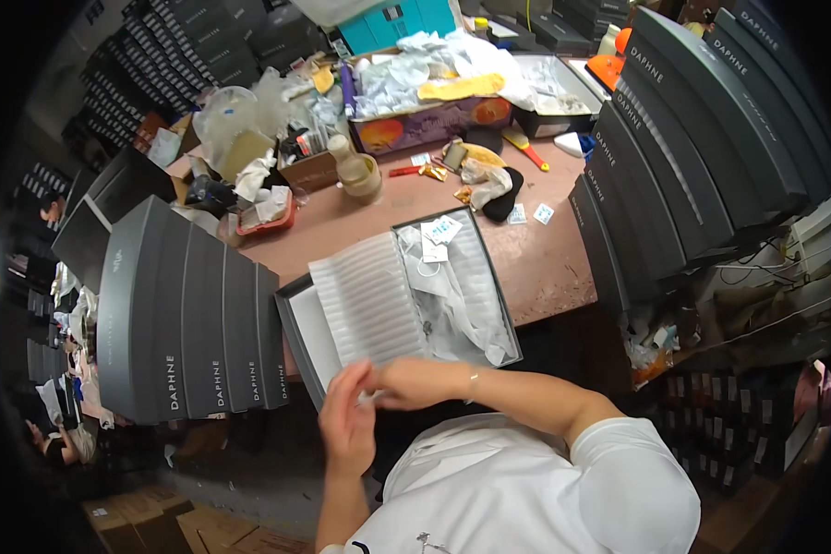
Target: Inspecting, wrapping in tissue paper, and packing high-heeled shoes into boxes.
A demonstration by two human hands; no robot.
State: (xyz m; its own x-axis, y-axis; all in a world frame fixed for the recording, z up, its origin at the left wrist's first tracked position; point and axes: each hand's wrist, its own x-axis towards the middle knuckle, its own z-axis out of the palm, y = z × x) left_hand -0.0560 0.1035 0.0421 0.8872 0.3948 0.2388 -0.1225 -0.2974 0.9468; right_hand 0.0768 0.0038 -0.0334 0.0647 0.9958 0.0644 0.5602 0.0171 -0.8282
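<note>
1. Directly beyond both hands, the open box (299, 342) lies at the surface's (554, 258) near edge; the right hand (420, 381) is nearer its middle.
2. Its long axis runs left to right, right end angled farther away; the padded sheet (365, 300) inside runs front to back.
3. The left hand's (347, 417) fingers bend loosely beside the right's; I cannot tell whether either grasps anything.

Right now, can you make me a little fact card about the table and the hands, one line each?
Table: pinkish table
Middle: open dark grey box
In the box: ridged white foam sheet, thin white wrapping, white tags
Hands: left hand and right hand close together by the box's near edge; can't tell if they hold anything
Both sides: stacked dark boxes
</note>
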